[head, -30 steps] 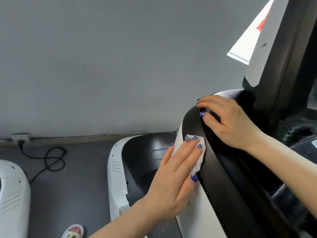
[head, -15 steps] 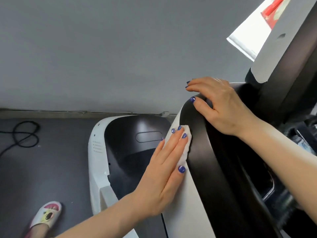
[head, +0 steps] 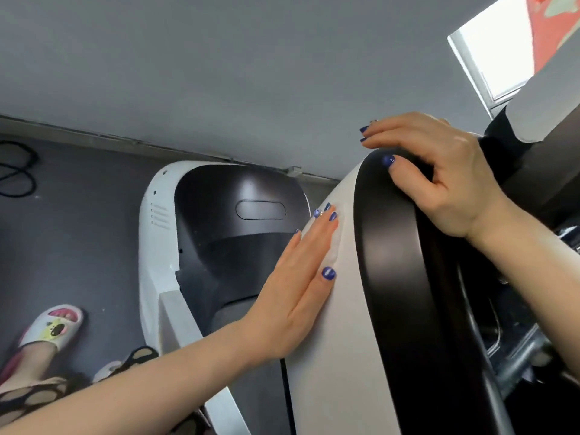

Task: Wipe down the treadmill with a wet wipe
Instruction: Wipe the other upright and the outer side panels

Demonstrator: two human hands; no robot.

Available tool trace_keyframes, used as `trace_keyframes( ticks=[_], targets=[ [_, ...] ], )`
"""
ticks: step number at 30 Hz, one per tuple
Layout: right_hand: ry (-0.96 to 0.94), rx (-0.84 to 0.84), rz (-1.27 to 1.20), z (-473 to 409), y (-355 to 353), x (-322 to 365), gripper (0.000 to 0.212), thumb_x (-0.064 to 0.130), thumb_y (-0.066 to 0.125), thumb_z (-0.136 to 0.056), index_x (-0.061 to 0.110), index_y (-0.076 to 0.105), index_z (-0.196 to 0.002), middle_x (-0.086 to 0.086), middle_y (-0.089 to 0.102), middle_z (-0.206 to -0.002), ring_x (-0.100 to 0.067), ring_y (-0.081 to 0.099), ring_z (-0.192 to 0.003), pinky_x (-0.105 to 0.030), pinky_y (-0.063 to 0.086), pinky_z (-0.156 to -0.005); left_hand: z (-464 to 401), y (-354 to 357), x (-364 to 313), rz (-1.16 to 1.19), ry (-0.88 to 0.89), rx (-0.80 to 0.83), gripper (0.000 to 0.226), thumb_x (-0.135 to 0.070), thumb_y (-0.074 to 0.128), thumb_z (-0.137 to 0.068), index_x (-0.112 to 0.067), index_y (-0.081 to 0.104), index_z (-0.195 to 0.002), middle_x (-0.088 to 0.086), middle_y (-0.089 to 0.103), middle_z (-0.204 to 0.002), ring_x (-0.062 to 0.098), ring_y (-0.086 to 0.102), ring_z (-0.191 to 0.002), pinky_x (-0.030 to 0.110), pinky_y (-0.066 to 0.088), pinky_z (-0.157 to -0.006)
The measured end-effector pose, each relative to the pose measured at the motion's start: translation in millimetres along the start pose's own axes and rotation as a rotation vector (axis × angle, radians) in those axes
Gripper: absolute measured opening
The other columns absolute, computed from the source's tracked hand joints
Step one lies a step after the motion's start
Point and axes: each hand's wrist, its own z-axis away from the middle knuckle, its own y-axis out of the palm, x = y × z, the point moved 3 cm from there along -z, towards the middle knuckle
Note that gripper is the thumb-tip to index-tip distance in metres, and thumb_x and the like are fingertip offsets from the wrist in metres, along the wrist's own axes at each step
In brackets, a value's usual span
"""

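Note:
The treadmill's upright has a white side panel and a glossy black band along its edge. My left hand lies flat on the white panel, fingers straight, pressing the white wet wipe, of which only a strip shows beside my fingers. My right hand curls over the top of the black band and grips it. The treadmill's motor hood, black with a white shell, sits below on the floor.
A grey wall fills the background. The dark floor holds a black cable at far left. A foot in a white slipper stands at lower left. A bright window is at upper right.
My left hand has slid the wipe down and leftward, off the black band onto the white panel. The view has tilted down, bringing the hood and slipper further in.

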Motion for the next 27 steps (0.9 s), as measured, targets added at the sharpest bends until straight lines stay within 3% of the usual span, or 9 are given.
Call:
trace_keyframes(
  ticks=[8, 10, 14, 20, 27],
  targets=[
    [-0.018, 0.005, -0.009, 3, -2, 1, 0.030, 0.014, 0.049, -0.095, 0.004, 0.073, -0.109, -0.007, 0.069, -0.121, -0.025, 0.063, -0.118, -0.052, 0.045, -0.101, 4, 6, 14, 0.071, -0.056, -0.016, 0.057, -0.029, 0.029, -0.107, -0.017, 0.013, -0.160, -0.011, 0.011, -0.169, 0.012, 0.009, -0.156, 0.041, 0.007, -0.127],
    [-0.022, 0.009, -0.012, 3, -1, 2, 0.030, 0.014, 0.048, -0.095, 0.004, 0.073, -0.108, -0.007, 0.069, -0.121, -0.024, 0.063, -0.117, -0.051, 0.046, -0.101, 6, 4, 25, 0.086, -0.101, -0.020, 0.057, -0.029, 0.028, -0.108, -0.016, 0.013, -0.161, -0.012, 0.013, -0.169, 0.008, 0.010, -0.155, 0.046, 0.007, -0.127],
    [-0.014, 0.046, -0.017, 0, 0, 2, 0.032, 0.015, 0.048, -0.095, 0.005, 0.074, -0.109, -0.008, 0.068, -0.122, -0.024, 0.063, -0.117, -0.052, 0.046, -0.099, -1, 1, 37, 0.149, -0.222, -0.040, 0.055, -0.028, 0.030, -0.108, -0.023, 0.016, -0.161, -0.021, 0.018, -0.166, -0.003, 0.012, -0.152, 0.042, 0.010, -0.128],
    [-0.012, 0.039, 0.002, 3, -1, 4, 0.032, 0.017, 0.047, -0.097, 0.005, 0.074, -0.109, -0.008, 0.068, -0.122, -0.025, 0.063, -0.116, -0.050, 0.046, -0.100, 21, 7, 34, 0.161, -0.186, -0.033, 0.057, -0.016, 0.034, -0.107, -0.022, 0.014, -0.160, -0.016, 0.015, -0.168, 0.003, 0.011, -0.154, 0.046, 0.010, -0.127],
    [-0.016, 0.044, 0.013, 0, -1, 6, 0.033, 0.020, 0.049, -0.097, 0.002, 0.072, -0.113, -0.010, 0.066, -0.125, -0.024, 0.061, -0.120, -0.049, 0.044, -0.103, -9, -2, 40, 0.187, -0.292, -0.056, 0.055, -0.035, 0.031, -0.106, -0.028, 0.019, -0.159, -0.023, 0.021, -0.163, -0.008, 0.013, -0.150, 0.038, 0.012, -0.128]
  ],
)
